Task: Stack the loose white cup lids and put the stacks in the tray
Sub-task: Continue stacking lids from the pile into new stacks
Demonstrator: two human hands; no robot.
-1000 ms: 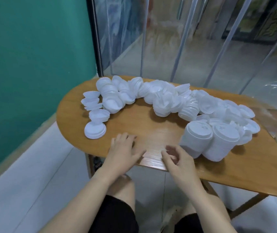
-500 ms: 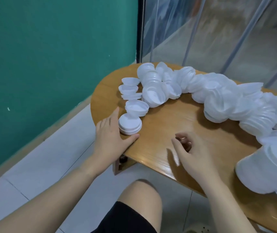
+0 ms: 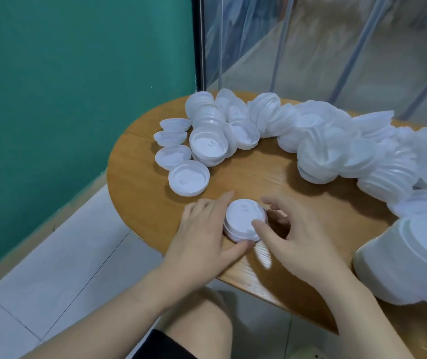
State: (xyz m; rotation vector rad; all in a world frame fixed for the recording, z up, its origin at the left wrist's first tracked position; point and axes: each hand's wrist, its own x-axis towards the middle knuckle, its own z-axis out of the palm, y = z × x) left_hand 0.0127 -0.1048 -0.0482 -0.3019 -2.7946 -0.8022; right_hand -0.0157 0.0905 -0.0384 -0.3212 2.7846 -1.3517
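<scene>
A short stack of white lids point(image 3: 242, 216) sits on the wooden table point(image 3: 142, 203) near its front edge, between my hands. My left hand point(image 3: 207, 234) cups the stack's left side, fingers along it and thumb curled under its front. My right hand point(image 3: 290, 237) holds the right side, thumb on the top lid and fingers curved round the back. Loose white lids point(image 3: 318, 141) lie in a long heap across the far side of the table. An upturned lid point(image 3: 189, 178) lies just beyond my left hand. No tray is in view.
Two tall lid stacks point(image 3: 414, 257) lie on their sides at the right front edge. Several single lids point(image 3: 172, 137) sit at the far left end. A green wall point(image 3: 64, 86) stands left and clear plastic strips point(image 3: 311, 47) hang behind. My knee point(image 3: 194, 317) is under the table.
My left hand has slid the short stack from the table's left end toward the front middle. My right hand has moved in and closed on its other side. The view has come closer.
</scene>
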